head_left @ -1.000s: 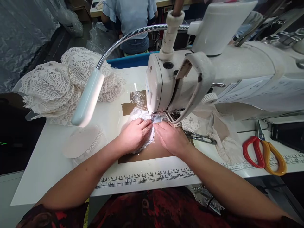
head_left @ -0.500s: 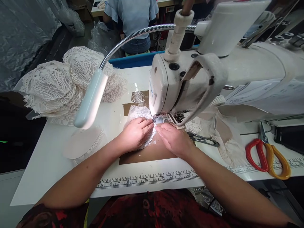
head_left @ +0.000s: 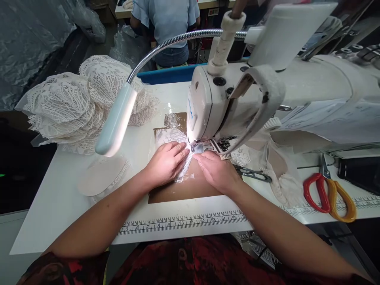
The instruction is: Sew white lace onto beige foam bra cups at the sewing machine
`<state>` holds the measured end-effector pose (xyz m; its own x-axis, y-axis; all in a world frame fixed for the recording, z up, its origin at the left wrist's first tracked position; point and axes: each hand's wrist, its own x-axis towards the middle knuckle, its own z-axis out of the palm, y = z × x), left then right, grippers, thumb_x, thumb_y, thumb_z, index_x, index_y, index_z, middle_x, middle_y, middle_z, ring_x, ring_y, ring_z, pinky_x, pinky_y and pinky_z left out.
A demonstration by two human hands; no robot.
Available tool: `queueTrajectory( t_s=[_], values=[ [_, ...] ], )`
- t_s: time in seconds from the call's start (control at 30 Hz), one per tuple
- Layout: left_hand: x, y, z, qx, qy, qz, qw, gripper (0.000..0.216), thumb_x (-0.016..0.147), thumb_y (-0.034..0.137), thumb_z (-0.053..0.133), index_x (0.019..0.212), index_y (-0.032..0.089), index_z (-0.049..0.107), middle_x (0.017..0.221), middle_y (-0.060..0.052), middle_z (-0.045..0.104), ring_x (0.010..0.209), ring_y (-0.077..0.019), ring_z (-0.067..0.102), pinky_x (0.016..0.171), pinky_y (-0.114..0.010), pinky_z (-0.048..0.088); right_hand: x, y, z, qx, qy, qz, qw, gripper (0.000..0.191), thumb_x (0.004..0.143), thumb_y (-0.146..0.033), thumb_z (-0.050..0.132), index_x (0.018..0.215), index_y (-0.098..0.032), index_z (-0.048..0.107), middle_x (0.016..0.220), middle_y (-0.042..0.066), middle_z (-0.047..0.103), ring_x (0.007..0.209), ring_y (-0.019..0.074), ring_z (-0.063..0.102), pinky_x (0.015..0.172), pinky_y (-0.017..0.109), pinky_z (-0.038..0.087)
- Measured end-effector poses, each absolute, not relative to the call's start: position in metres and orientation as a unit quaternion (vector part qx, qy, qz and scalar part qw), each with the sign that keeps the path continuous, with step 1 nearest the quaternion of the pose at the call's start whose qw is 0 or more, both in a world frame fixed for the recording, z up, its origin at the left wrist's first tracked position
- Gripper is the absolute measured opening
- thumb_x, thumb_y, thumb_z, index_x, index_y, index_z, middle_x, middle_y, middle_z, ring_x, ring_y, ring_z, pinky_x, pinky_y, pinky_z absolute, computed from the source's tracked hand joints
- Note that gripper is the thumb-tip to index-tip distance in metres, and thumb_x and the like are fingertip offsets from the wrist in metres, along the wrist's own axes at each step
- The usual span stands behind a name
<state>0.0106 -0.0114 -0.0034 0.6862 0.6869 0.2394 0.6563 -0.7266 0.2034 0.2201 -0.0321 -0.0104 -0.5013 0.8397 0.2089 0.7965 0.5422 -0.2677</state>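
Note:
A white lace piece (head_left: 168, 135) lies under the needle end of the white sewing machine (head_left: 198, 107). My left hand (head_left: 168, 162) rests over it, fingers together and pressed on the lace just left of the presser foot. With its fingertips closed at the lace's edge, my right hand (head_left: 218, 170) sits on the other side of the foot. The fingertips of both hands nearly meet there, and the stretch of lace between them is mostly hidden. Beneath the hands is a brown taped patch (head_left: 190, 190) on the white table (head_left: 74, 221).
Stacked lace pieces (head_left: 63, 107) stand at the back left, near a lamp head (head_left: 116, 118). A beige cup (head_left: 99, 178) lies in front. Right of my hands are black thread snips (head_left: 252, 173), pale fabric pieces (head_left: 276, 166) and scissors (head_left: 329, 194). A person (head_left: 168, 23) sits beyond.
The lace has turned and shifted a little, showing more to the left behind my left hand. Both hands stay by the needle. The whole view has shifted slightly.

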Motion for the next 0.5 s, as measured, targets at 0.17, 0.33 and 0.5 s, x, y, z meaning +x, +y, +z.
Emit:
queueTrajectory(
  t_s=[0.17,0.33,0.5],
  values=[
    [0.003,-0.016,0.002,0.925,0.341,0.154,0.066,0.034,0.092,0.029,0.045,0.119,0.012,0.06,0.129,-0.015,0.056,0.113,-0.0304,0.052,0.094,-0.048,0.044,0.224,-0.032,-0.013,-0.471,-0.861,0.079,0.175,0.03,0.09,-0.016,0.043,0.109,-0.02,0.066,0.095,0.005,0.068,0.081,0.0171,0.059,0.072,0.027,0.043],
    [-0.009,-0.021,0.025,0.922,0.331,0.165,0.118,0.034,0.091,0.03,0.048,0.118,0.013,0.06,0.117,-0.015,0.06,0.105,-0.0254,0.055,0.09,-0.042,0.046,0.224,-0.034,-0.01,-0.464,-0.862,0.099,0.179,0.029,0.09,-0.018,0.042,0.108,-0.019,0.065,0.095,0.006,0.067,0.083,0.0175,0.058,0.071,0.028,0.042],
    [-0.015,-0.029,0.055,0.928,0.333,0.123,0.116,0.032,0.092,0.031,0.049,0.116,0.014,0.06,0.106,-0.012,0.062,0.098,-0.0233,0.056,0.085,-0.038,0.047,0.223,-0.035,-0.007,-0.453,-0.866,0.112,0.177,0.029,0.09,-0.017,0.042,0.105,-0.017,0.066,0.093,0.007,0.066,0.083,0.0175,0.058,0.071,0.029,0.042]
  ],
)
